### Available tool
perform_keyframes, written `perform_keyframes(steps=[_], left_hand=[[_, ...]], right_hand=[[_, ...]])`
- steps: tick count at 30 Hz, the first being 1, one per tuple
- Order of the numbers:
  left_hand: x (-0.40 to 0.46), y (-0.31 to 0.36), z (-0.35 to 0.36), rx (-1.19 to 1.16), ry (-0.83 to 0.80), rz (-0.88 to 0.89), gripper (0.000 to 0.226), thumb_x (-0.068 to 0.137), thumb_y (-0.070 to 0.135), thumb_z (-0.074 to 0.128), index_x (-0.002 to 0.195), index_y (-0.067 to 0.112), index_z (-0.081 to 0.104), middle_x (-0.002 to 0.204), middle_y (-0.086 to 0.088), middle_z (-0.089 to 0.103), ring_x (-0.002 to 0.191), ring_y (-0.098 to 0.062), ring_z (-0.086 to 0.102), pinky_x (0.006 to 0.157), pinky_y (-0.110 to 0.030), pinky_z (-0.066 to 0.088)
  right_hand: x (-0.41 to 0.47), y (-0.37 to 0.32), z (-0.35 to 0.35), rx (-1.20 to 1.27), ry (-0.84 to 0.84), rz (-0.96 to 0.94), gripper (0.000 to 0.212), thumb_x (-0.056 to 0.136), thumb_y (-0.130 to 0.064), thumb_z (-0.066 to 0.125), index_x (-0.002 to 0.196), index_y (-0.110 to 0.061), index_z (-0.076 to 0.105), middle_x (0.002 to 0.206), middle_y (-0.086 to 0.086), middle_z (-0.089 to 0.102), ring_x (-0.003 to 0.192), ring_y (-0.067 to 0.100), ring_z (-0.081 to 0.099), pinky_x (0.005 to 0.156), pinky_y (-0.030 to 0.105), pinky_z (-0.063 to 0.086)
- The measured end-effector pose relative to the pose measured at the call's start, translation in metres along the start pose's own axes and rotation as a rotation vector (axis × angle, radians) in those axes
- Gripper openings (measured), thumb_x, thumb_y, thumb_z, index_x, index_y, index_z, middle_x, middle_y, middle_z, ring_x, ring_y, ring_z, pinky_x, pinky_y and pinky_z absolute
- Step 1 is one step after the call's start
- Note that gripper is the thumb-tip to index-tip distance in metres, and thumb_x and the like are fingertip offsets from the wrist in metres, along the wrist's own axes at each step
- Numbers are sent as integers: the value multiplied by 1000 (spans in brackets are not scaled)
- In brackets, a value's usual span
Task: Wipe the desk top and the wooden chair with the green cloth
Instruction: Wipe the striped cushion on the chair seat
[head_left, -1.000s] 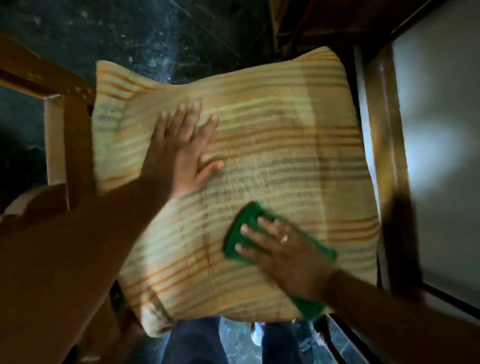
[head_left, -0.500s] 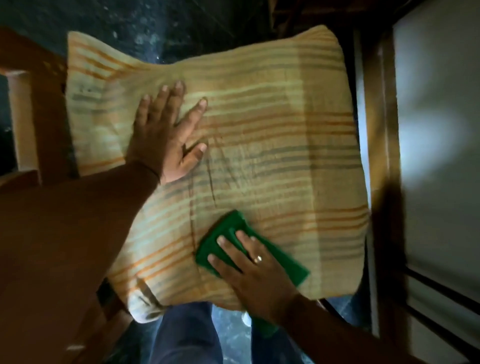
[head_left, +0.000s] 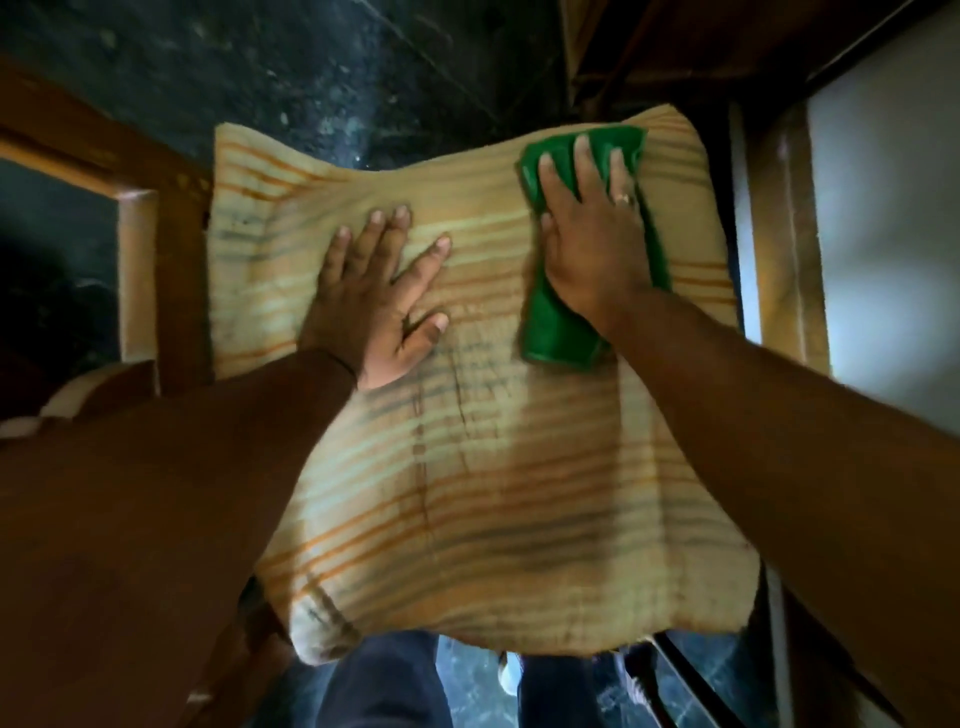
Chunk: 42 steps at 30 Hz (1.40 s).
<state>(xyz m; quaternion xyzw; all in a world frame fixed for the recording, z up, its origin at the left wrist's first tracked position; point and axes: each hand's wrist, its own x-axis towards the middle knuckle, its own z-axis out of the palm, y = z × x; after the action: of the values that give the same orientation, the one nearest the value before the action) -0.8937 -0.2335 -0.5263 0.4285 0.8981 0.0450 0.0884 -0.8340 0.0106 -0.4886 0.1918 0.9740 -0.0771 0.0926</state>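
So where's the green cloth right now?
In the head view, the green cloth lies under the right hand, on the striped cushion's far right corner.

text: none legible | labels: none | numbers: none

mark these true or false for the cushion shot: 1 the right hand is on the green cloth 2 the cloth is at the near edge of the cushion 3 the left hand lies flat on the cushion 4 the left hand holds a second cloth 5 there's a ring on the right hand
1. True: the right hand presses flat on the green cloth.
2. False: the cloth lies at the far right corner of the cushion.
3. True: the left hand lies flat, fingers spread, on the cushion.
4. False: the left hand is bare and holds nothing.
5. True: a ring shows on one finger.
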Motion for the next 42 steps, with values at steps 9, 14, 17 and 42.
perform_keyframes(steps=[9, 14, 17, 42], left_hand=[[-137, 58, 6, -45, 27, -602, 77, 95, 53, 33, 153, 3, 27, 161, -23, 23, 148, -40, 23, 120, -52, 14], [-135, 55, 20, -30, 62, -624, 76, 95, 51, 26, 153, 1, 28, 160, -24, 24, 148, -40, 21, 120, -52, 15], [-136, 53, 25, -37, 86, -618, 75, 94, 48, 29, 151, 0, 32, 158, -24, 28, 146, -41, 27, 119, -53, 20], [53, -51, -20, -37, -112, -28, 68, 94, 61, 21, 156, 32, 20, 160, -14, 31, 140, -37, 36, 111, -50, 30]], right_hand=[[-268, -46, 36, -75, -401, -437, 67, 82, -33, 43, 148, -22, 36, 152, 16, 43, 139, 47, 31, 110, 55, 28], [-171, -68, 35, -34, -279, -538, 61, 87, -32, 45, 147, -22, 42, 156, 15, 38, 139, 47, 35, 114, 53, 29], [-65, -126, 40, -143, -228, -597, 64, 94, -30, 29, 156, -19, 19, 165, 12, 15, 149, 43, 10, 119, 55, 13], [-19, -29, 4, -77, -52, -68, 69, 92, -40, 15, 156, -13, 16, 163, 18, 17, 150, 40, 5, 120, 57, 4]])
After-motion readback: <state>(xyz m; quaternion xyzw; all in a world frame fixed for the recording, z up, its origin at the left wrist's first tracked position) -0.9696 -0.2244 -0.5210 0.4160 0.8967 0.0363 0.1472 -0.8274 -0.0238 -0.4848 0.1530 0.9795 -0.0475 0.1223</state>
